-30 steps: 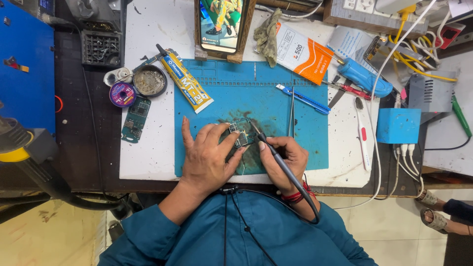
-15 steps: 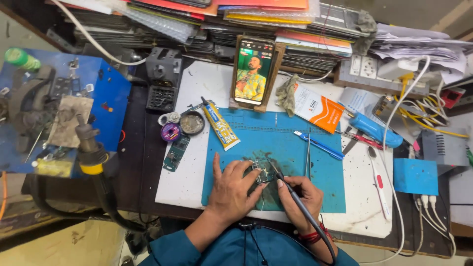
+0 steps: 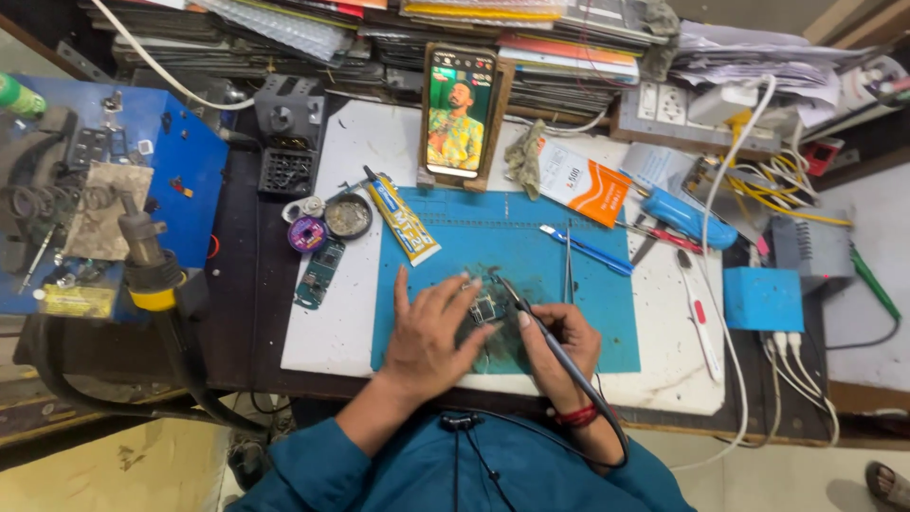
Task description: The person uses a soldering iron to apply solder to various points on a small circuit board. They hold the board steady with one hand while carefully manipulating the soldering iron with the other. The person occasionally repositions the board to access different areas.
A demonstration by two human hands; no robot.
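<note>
At the near edge of a blue mat [image 3: 588, 313], the left hand [image 3: 431, 332] pins a small circuit board [image 3: 485, 308] with spread fingers while the right hand [image 3: 559, 346] grips a soldering iron [image 3: 540, 327], tip on the board. Beyond, a phone [image 3: 460, 114] stands propped on the bench [image 3: 341, 322].

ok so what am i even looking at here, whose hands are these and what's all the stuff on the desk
This is one picture from a camera worn on a person's head, looking down at their own two bare hands on a workbench. The left hand presses flat on a small circuit board that lies on a blue mat. The right hand holds a soldering iron like a pen, tip at the board, its cable running back toward the body. Around the mat lie a glue tube, tweezers, a blue pen, a small round tin and a second board. A phone stands propped at the back, its screen lit.
</note>
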